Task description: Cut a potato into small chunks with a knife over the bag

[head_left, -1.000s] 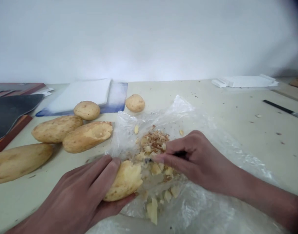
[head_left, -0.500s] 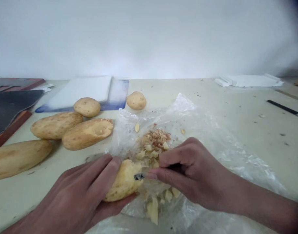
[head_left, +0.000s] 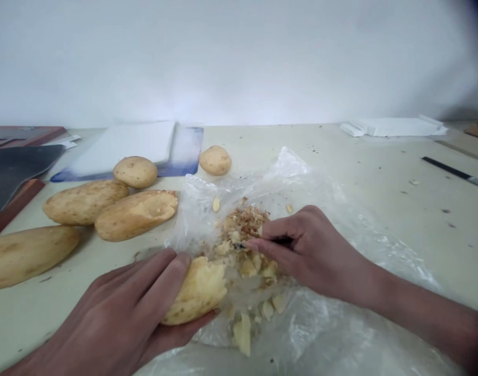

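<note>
My left hand grips a partly peeled potato and holds it down on a clear plastic bag. My right hand is closed around a small dark-handled blade, whose tip pokes out just past the fingers, a little beyond the potato's peeled end. A heap of peelings lies on the bag between and behind the hands. Most of the blade is hidden in the fist.
Several unpeeled potatoes lie at the left, one small potato farther back. A blue-edged white board sits behind them, a dark tray at far left. White blocks and a dark strip lie at right.
My right hand drew the blade in against the potato's end, then moved away from it toward the peel heap. My left hand and the potato stayed in place.
</note>
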### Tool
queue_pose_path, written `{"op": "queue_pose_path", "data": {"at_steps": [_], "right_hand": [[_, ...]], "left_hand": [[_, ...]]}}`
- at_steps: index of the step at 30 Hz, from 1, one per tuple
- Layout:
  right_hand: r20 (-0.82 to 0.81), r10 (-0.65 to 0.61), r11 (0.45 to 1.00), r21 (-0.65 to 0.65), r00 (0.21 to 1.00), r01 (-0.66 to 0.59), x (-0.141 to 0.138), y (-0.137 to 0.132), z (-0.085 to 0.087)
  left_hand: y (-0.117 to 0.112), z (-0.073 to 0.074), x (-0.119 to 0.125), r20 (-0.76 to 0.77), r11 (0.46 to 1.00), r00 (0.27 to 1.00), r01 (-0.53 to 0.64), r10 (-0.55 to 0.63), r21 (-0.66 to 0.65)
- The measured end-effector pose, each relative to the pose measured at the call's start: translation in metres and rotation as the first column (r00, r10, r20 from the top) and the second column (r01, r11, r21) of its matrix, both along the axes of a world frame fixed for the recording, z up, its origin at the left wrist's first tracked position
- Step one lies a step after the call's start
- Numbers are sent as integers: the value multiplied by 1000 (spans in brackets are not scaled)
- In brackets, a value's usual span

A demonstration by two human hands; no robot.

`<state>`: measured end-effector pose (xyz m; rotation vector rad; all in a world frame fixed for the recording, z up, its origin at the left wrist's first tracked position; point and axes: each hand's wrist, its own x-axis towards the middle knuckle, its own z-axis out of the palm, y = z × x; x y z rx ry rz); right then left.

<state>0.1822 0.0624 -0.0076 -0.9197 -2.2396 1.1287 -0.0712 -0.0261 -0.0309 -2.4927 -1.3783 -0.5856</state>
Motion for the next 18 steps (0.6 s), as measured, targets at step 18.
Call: {"op": "queue_pose_path", "data": {"at_steps": [18], "right_hand": [[-42, 82, 983, -162, 996, -88, -4, -6, -1]], "left_hand": [[3, -9, -6, 43, 997, 996, 73, -73, 19]]}}
